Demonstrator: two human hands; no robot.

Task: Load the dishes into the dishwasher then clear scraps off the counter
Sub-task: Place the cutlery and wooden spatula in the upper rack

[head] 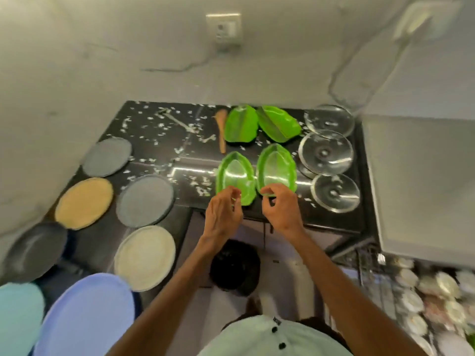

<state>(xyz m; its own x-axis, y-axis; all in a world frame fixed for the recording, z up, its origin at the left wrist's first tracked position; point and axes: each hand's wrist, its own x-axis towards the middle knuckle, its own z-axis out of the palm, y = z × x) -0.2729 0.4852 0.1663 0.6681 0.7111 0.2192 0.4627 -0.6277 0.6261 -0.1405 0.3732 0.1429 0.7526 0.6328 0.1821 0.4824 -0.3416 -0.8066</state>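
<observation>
Blurrily, left hand [223, 214], right hand [281, 210]: fingers pinching half-hidden rims of nearest green dishes [276, 170].

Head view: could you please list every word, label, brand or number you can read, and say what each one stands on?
No text can be read.
Socket: no readable marking.
Shirt tag: too small and blurred to read.
Green dishes, plates, glass lids: no text shows.
</observation>
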